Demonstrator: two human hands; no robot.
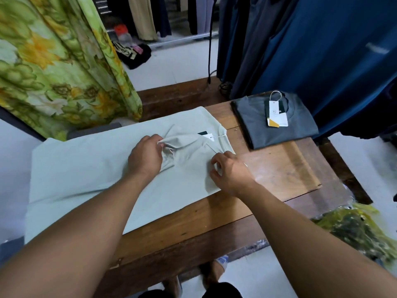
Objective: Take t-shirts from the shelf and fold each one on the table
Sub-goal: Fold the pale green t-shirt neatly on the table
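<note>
Spreading across the middle and left of the frame, a pale mint-green cotton t-shirt (86, 168) lay flat on the brown wooden table (279, 168), its bottom end hanging off the table's left edge. The left hand (146, 158) had its fingers curled around a bunched-up sleeve fold near the collar, so a proper grip there. The right hand (231, 174) sat at the shirt's right edge, thumb and fingers bent and pinching the fabric by the shoulder. A white paper tag (208, 137) poked out at the neckline. Toward the upper right, a dark grey folded t-shirt (277, 125) with a white-and-yellow hang tag (276, 114) rested on the same table, well apart from both hands. A green-and-yellow floral curtain (53, 61) filled the upper left, and dark blue hanging garments (322, 50) the upper right.
</note>
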